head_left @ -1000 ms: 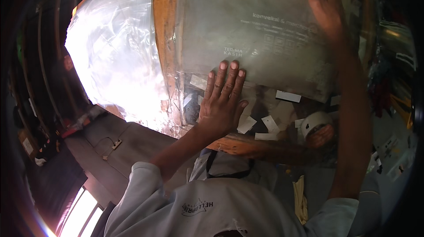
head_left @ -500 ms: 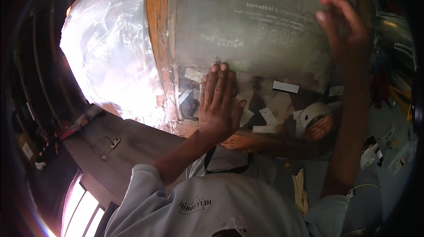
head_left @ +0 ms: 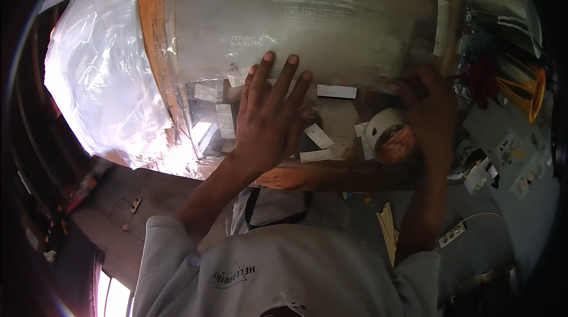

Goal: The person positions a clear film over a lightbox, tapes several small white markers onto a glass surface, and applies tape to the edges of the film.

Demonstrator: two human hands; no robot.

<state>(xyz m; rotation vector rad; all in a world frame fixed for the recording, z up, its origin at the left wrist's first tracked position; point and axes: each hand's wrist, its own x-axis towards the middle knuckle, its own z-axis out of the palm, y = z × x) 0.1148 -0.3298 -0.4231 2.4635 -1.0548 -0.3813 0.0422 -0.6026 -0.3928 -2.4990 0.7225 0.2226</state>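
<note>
A frosted plastic bag [head_left: 331,33] with white print lies flat on the table. My left hand [head_left: 269,110] rests palm down at its near edge, fingers spread, fingertips on the plastic. At the bag's near right corner my right hand [head_left: 429,101] has its fingers bent and pinched together on the edge; shadow dims the fingertips. Just left of the right wrist a wide roll of tape [head_left: 386,133] stands on the table. A white strip [head_left: 336,91] shows along the bag's near edge.
A pile of shiny clear plastic [head_left: 97,62] catches bright light at the left. The table's wooden near edge [head_left: 331,176] runs before me, with several pale paper pieces behind it. Yellow-orange material [head_left: 523,95] is at the right. A power strip [head_left: 452,234] lies low on the right.
My right hand has come down from the bag's far right side to its near right corner. The left hand's fingers have spread wider. The whole view has shifted.
</note>
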